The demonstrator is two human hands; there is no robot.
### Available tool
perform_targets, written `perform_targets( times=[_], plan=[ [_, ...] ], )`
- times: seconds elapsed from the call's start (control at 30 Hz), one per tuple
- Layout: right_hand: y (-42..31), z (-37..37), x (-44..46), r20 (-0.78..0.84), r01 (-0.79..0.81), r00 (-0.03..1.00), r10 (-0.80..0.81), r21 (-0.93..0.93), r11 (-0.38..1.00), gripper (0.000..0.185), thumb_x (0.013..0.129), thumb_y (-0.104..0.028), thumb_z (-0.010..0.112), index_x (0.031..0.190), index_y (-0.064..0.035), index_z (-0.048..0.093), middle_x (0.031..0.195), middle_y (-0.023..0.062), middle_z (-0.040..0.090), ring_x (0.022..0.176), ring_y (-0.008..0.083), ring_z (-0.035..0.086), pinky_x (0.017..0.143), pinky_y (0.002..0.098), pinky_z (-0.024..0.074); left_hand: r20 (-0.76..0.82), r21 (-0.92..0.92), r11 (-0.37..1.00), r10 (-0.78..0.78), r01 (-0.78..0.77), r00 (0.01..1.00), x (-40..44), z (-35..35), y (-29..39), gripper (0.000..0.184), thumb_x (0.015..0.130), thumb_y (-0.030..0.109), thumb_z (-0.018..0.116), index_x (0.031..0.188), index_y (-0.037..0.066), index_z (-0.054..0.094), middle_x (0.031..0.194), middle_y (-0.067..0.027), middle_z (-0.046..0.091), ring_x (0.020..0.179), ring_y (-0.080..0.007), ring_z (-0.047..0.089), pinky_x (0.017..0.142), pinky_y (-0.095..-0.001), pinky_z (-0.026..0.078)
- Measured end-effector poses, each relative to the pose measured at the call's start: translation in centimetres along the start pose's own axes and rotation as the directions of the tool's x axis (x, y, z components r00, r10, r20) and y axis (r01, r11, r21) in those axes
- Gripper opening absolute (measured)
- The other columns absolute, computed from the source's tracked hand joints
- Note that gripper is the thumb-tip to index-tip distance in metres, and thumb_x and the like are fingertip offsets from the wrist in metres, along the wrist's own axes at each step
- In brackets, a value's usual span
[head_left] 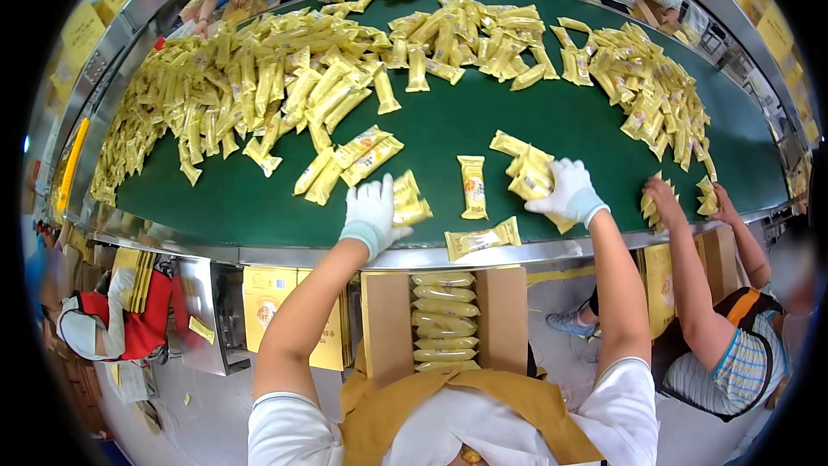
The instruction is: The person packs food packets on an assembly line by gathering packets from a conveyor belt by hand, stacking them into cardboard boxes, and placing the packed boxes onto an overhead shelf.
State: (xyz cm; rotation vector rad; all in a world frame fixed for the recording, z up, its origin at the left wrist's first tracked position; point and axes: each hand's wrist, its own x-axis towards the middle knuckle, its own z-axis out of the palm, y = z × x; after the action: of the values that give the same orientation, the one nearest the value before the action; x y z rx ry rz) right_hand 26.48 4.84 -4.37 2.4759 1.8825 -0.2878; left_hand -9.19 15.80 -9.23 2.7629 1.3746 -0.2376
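My left hand (373,214), in a white glove, is closed around a few yellow wrapped snack packets (409,199) at the near edge of the green belt (448,125). In a matching glove, my right hand (569,192) grips a small bunch of yellow packets (531,174), partly covered by its fingers. Between the hands, one packet (472,186) stands lengthwise and another packet (483,239) lies across the metal edge. Left of my left hand lies a small cluster of packets (354,158). An open cardboard box (503,319) below holds a row of stacked packets.
Large packet heaps cover the belt's left (224,78), far middle (466,30) and right (651,86). At right, a co-worker's bare hands (664,198) hold packets. Gloved co-workers stand across the belt. Flattened yellow cartons (297,315) lean below the metal rim (302,257).
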Motion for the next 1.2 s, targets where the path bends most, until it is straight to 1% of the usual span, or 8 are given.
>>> perform_targets(
  times=[0.17, 0.27, 0.37, 0.57, 0.67, 0.9, 1.07, 1.2],
  plan=[
    [0.4, 0.4, 6.5, -0.087, 0.097, 0.993, -0.078, 0.245, 0.965, 0.095, 0.059, -0.056, 0.086, 0.129, 0.003, 0.06, 0.146, 0.0257, 0.046, 0.136, 0.0404, 0.043, 0.115, 0.04, 0.0357, 0.257, -0.355, 0.933, 0.04, 0.056, 0.966, -1.2, -2.7, -1.0, 0.12, 0.059, 0.06, 0.088, 0.148, -0.003, 0.038, 0.136, -0.0227, 0.05, 0.124, -0.0379, 0.05, 0.105, -0.0421, 0.042],
    [0.4, 2.5, 8.7, 0.124, 0.06, 0.986, -0.108, 0.338, 0.939, 0.094, 0.059, -0.057, 0.085, 0.125, 0.0056, 0.062, 0.146, 0.0284, 0.046, 0.138, 0.0405, 0.042, 0.114, 0.0389, 0.0379, 0.232, -0.799, 0.598, 0.212, 0.062, 0.949, 2.2, -3.1, -4.0, 0.12, 0.055, 0.058, 0.09, 0.143, -0.008, 0.043, 0.14, -0.0297, 0.047, 0.124, -0.0372, 0.054, 0.106, -0.0353, 0.045],
    [-2.2, 1.0, 6.9, 0.188, 0.018, 0.981, -0.036, 0.094, 0.995, 0.096, 0.053, -0.059, 0.084, 0.125, 0.0018, 0.064, 0.132, 0.0187, 0.059, 0.122, 0.0383, 0.053, 0.106, 0.0382, 0.0457, -0.041, -0.547, 0.836, -0.082, 0.046, 0.996, 4.7, -2.8, -4.9, 0.117, 0.06, 0.063, 0.086, 0.139, -0.012, 0.046, 0.136, -0.0292, 0.052, 0.126, -0.0372, 0.054, 0.108, -0.0382, 0.044],
    [-1.5, 1.6, 4.0, 0.164, 0.209, 0.969, -0.185, -0.146, 0.967, 0.092, 0.052, -0.058, 0.082, 0.125, -0.0046, 0.064, 0.129, 0.0188, 0.053, 0.119, 0.0386, 0.053, 0.104, 0.0417, 0.0453, 0.363, -0.366, 0.909, -0.059, 0.2, 0.93, 8.0, -5.9, -5.0, 0.118, 0.054, 0.065, 0.085, 0.139, -0.007, 0.047, 0.142, -0.0253, 0.05, 0.135, -0.0366, 0.046, 0.113, -0.0404, 0.039],
    [0.1, 2.9, 2.1, 0.124, 0.235, 0.958, -0.257, 0.169, 0.957, 0.091, 0.055, -0.048, 0.085, 0.129, -0.0019, 0.057, 0.135, 0.0228, 0.048, 0.119, 0.0426, 0.052, 0.106, 0.0447, 0.0446, 0.267, -0.154, 0.984, -0.051, 0.095, 0.962, 7.2, -5.1, -3.5, 0.112, 0.054, 0.064, 0.085, 0.14, 0.001, 0.049, 0.137, -0.0235, 0.05, 0.13, -0.0365, 0.05, 0.11, -0.0453, 0.041],
    [-1.9, 4.9, -0.2, -0.131, 0.124, 0.984, -0.122, 0.006, 0.992, 0.109, 0.062, -0.051, 0.081, 0.15, -0.0059, 0.034, 0.14, 0.0256, 0.046, 0.116, 0.0419, 0.055, 0.104, 0.0497, 0.0428, -0.091, -0.196, 0.976, -0.116, 0.097, 0.989, 3.4, -1.7, -1.6, 0.129, 0.056, 0.064, 0.083, 0.156, 0.003, 0.028, 0.142, -0.0236, 0.042, 0.123, -0.0382, 0.051, 0.11, -0.0467, 0.036],
    [-2.4, 3.9, -0.1, 0.01, 0.031, 0.999, -0.031, -0.057, 0.998, 0.12, 0.063, -0.052, 0.081, 0.154, 0.0007, 0.023, 0.123, 0.0239, 0.057, 0.113, 0.0386, 0.056, 0.106, 0.0472, 0.0378, 0.061, -0.196, 0.975, -0.096, 0.107, 0.993, 3.3, -2.6, -1.4, 0.134, 0.058, 0.066, 0.081, 0.157, -0.001, 0.021, 0.136, -0.0214, 0.05, 0.124, -0.0365, 0.051, 0.108, -0.0454, 0.035],
    [-3.3, 2.2, -3.4, -0.343, 0.137, 0.934, -0.104, 0.074, 0.988, 0.121, 0.061, -0.044, 0.085, 0.153, 0.0025, 0.022, 0.12, 0.0224, 0.055, 0.111, 0.0382, 0.054, 0.105, 0.048, 0.038, -0.18, -0.349, 0.937, -0.085, 0.017, 0.98, 0.6, -0.3, -2.9, 0.132, 0.056, 0.062, 0.086, 0.154, -0.002, 0.025, 0.131, -0.0224, 0.054, 0.12, -0.0366, 0.055, 0.107, -0.0457, 0.038]
  ],
)
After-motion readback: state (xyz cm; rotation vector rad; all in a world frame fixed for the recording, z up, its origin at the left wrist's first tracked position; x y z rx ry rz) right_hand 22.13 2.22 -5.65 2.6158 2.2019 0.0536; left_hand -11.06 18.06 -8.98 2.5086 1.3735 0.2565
